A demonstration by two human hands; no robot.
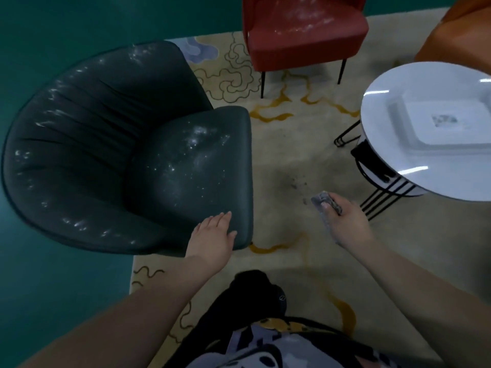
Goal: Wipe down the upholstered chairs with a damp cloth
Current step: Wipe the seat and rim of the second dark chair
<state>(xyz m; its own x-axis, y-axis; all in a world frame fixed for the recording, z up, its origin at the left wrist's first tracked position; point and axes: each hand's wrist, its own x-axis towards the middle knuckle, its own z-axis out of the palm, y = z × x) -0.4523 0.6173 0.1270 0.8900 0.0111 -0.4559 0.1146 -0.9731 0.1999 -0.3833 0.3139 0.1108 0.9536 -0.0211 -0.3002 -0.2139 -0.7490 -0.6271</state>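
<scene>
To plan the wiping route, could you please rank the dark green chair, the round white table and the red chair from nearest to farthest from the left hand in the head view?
1. Dark green chair: the left hand rests on its seat's front edge.
2. Round white table: off to the right, past the right hand holding the cloth.
3. Red chair: farthest, at the top.

Both forearms bare, no sleeves visible. Left hand [214, 235] and right hand [345, 224] bare, no gloves. Top [265, 349] grey-white with dark print and black trim, gold detail at the edge. Black trousers [252, 293], small logo mark.
</scene>
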